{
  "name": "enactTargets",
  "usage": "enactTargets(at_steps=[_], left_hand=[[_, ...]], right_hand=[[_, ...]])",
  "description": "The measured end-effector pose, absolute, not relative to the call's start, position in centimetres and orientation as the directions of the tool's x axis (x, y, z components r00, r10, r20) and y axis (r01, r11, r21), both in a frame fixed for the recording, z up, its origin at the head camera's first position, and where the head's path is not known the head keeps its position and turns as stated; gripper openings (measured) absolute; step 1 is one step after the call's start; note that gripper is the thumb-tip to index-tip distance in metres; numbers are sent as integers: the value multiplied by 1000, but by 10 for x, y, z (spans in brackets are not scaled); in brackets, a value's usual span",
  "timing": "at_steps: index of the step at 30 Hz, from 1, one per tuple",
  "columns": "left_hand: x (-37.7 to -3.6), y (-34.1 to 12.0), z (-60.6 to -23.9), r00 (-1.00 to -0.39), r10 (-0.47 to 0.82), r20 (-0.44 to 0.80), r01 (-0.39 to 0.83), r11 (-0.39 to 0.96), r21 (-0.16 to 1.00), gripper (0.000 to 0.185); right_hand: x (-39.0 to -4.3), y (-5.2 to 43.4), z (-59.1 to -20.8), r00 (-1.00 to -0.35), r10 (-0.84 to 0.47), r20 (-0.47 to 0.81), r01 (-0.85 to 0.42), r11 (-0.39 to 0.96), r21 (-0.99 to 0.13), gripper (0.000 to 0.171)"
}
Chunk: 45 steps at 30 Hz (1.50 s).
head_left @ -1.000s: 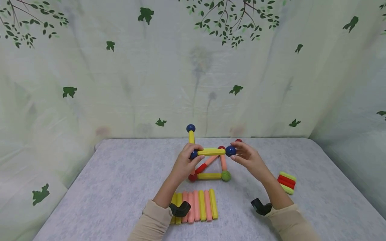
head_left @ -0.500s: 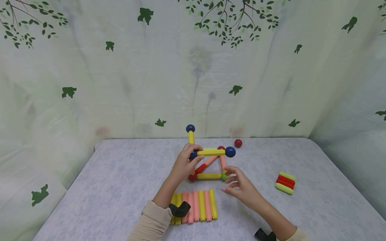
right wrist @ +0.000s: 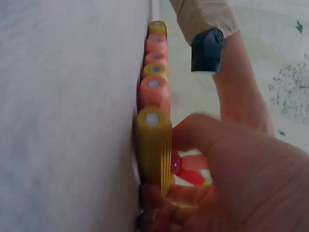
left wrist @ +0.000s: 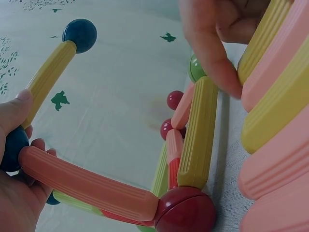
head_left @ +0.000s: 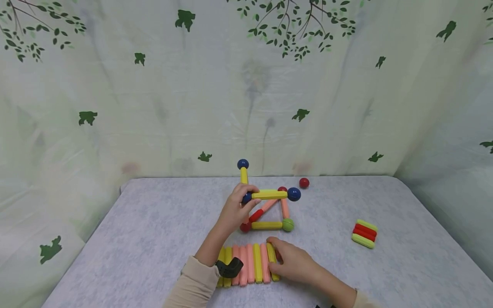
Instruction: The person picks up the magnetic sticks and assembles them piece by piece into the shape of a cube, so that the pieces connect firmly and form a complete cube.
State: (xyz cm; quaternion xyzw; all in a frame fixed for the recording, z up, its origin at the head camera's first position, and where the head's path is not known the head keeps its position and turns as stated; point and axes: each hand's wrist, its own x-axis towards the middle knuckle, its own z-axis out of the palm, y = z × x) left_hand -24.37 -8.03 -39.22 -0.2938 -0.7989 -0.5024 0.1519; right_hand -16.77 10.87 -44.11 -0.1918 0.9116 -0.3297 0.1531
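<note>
Left hand [head_left: 236, 208] pinching blue ball [head_left: 247, 197] at near-left upper corner of rod-and-ball frame [head_left: 267, 209], steadying it. Right hand [head_left: 291, 262] just in front of frame, fingers curled round yellow rod [head_left: 272, 256] at right end of rod row [head_left: 248, 263]. Loose red ball [head_left: 304, 183] behind frame, right. Small rod stack [head_left: 364, 233] well right of frame.

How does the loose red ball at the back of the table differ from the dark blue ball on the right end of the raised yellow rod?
The loose red ball lies alone on the grey table, touching no piece; the dark blue ball is joined to the raised yellow ribbed rod and sits off the table. The red ball is farther back and looks smaller; the blue one is nearer. Both are glossy spheres, and neither hand touches them.
</note>
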Motion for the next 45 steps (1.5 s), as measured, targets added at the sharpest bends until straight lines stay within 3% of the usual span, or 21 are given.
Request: enactTargets(at_steps=[5, 11, 15, 20, 30, 35, 37, 40, 43, 45], left_hand=[[-244, -81, -393, -780, 315, 541, 624, 319, 714, 22], [-243, -81, -392, -791, 309, 528, 609, 315, 728, 22], [-242, -82, -391, -793, 303, 529, 607, 309, 732, 22], [-241, -83, -390, -790, 303, 533, 610, 301, 733, 22], [-241, -85, -387, -811, 311, 496, 581, 325, 746, 23], [-240, -92, -380, -829, 344, 440, 554, 404, 728, 35], [-239, -96, -376, -837, 347, 424, 543, 433, 719, 42], [-238, -104, -369, -859, 336, 387, 508, 458, 730, 48], [-237, -112, -364, -867, 339, 365, 492, 470, 733, 45], [-237, -114, -364, -864, 344, 367, 497, 470, 729, 41]], right_hand=[[-168, 107, -434, -905, -402, -138, -219, 719, -659, 36], [-185, 124, -418, -971, -220, 97, -217, 627, -748, 38], [-197, 137, -413, -971, -116, 210, -236, 607, -759, 33], [-210, 145, -411, -953, -88, 289, -291, 528, -798, 29], [-220, 147, -411, -953, -72, 295, -291, 491, -821, 29], [-221, 149, -415, -957, -87, 275, -281, 497, -821, 29], [-221, 150, -417, -952, -97, 289, -297, 503, -812, 33], [-221, 151, -418, -933, -101, 345, -348, 501, -792, 53], [-220, 153, -417, -896, -124, 427, -425, 519, -741, 69], [-220, 154, -417, -873, -137, 468, -462, 538, -705, 69]])
